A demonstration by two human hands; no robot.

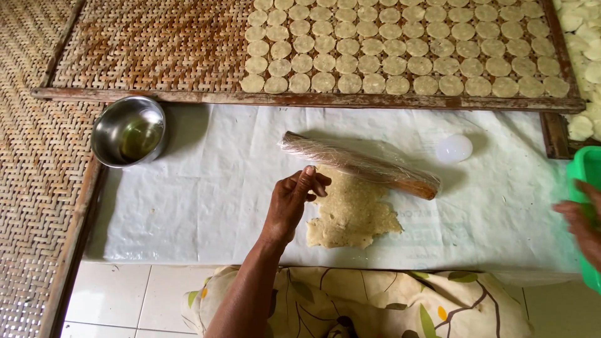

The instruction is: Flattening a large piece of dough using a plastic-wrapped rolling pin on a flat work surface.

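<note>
Dough [352,216] taken as landmark: a flattened, ragged-edged sheet, lying on a white sheet [213,188] spread over the floor, likely so nothing sticks or picks up dirt.

Left hand [294,203] is seen at the dough's left edge, fingers loosely curled, fingertips touching or just over the upper left rim. Nothing is gripped; whether the dough is pinched cannot be told.

Rolling pin [360,164] is laid at the dough's far edge, resting across it on a slant. It is wrapped in clear film, presumably against sticking.

Right hand [582,225] is found well to the right of the dough, at the frame edge, blurred, against a green tub [588,169]. Its grip cannot be told.

A white round cutter or cap [454,148] stands beyond and right of the dough, near the pin's right end, within easy reach.

A steel bowl [129,130] with yellowish liquid, perhaps oil, is set well left and beyond the dough.

Beyond the dough, a woven tray [156,44] in a wooden frame carries cut discs [400,47] laid in close rows, filling from the right, bare at left.

Patterned cloth [375,300] is noted just nearer than the dough.
</note>
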